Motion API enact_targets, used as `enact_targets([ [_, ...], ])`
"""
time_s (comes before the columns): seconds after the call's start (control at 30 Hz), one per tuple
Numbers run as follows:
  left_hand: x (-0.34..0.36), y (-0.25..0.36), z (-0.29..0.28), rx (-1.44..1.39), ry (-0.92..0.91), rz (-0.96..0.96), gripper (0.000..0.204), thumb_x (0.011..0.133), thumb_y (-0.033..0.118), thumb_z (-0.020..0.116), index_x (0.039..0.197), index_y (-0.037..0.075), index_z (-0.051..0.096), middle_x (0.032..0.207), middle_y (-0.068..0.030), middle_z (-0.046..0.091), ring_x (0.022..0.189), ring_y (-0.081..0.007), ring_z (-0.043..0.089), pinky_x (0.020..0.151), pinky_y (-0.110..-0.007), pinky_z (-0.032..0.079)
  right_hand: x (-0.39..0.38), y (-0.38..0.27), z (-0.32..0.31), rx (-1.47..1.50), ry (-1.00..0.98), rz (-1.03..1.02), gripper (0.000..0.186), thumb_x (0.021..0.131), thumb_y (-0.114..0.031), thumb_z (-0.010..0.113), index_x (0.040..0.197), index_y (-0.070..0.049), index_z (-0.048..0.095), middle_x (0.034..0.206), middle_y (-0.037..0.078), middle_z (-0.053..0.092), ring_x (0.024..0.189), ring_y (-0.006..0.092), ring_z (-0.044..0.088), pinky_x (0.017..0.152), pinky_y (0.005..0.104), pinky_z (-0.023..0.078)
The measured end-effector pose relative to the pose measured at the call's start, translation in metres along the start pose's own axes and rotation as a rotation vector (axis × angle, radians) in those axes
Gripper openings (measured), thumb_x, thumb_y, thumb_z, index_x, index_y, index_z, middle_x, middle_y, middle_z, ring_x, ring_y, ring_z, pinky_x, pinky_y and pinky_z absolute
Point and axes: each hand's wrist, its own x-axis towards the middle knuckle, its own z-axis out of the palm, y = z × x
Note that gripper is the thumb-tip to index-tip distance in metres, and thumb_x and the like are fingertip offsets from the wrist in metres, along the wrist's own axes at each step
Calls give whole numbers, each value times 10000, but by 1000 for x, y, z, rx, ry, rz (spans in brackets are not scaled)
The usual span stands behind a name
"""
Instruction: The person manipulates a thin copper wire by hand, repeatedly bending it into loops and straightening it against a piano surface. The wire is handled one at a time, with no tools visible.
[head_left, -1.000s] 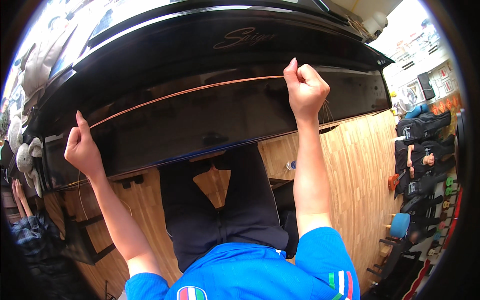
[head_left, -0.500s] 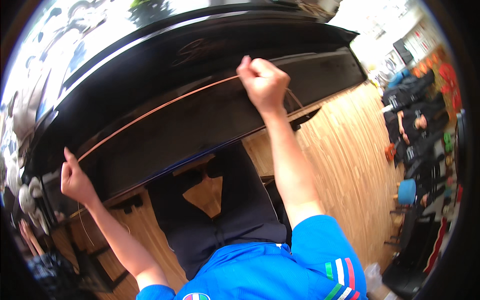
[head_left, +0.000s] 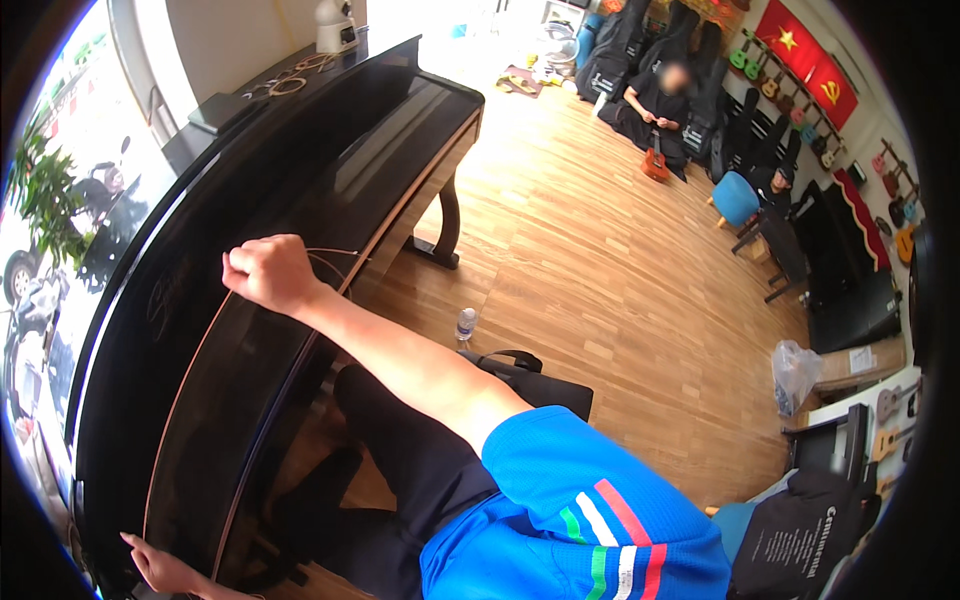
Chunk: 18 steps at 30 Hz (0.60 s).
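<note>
A long, thin copper-coloured string [head_left: 174,400] runs in a slight curve over the closed black lid of a piano [head_left: 112,420]. My right hand [head_left: 270,275], closed in a fist, grips it near the middle of the piano's length. Past this fist, a loose looped end of the string [head_left: 335,251] hangs toward the lid's front edge. At the lower left, my left hand [head_left: 160,568] pinches the other end between thumb and fingers; the frame's dark rim is close to it. Both hands are held above the lid.
On the piano's top lie coiled strings [head_left: 288,86] and a white device [head_left: 335,28]. A water bottle [head_left: 466,323] and black bag [head_left: 540,388] are on the wooden floor by my right. Farther off, a person [head_left: 655,110] sits by a small orange guitar [head_left: 654,165], near a blue stool [head_left: 735,200].
The view has swung to the right, so the piano and both hands now appear farther left. The string stays stretched between my two closed hands.
</note>
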Motion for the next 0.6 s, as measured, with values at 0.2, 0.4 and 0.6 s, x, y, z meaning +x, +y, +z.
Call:
enact_targets([
  [0.2,9,-10,5,44,-16,34,538,988,575,531,814,104,724,658,-15,617,599,-201,543,627,-379,452,-4,4,-2,1,-47,83,203,767,-115,703,601,-104,587,551,69,605,522,263,644,461,368,495],
  [0.4,-7,29,-8,-49,59,80,424,981,458,592,883,73,739,698,-67,642,633,-196,575,636,-350,484,-5,5,-1,39,-57,140,183,764,-108,703,616,-97,596,563,83,613,532,274,648,472,376,496],
  [0.6,4,-10,2,-28,37,-6,522,991,518,578,787,54,705,599,-35,549,559,-153,472,596,-355,433,3,-2,-1,47,6,83,292,788,-111,717,564,-102,529,537,73,576,497,266,620,434,370,465],
])
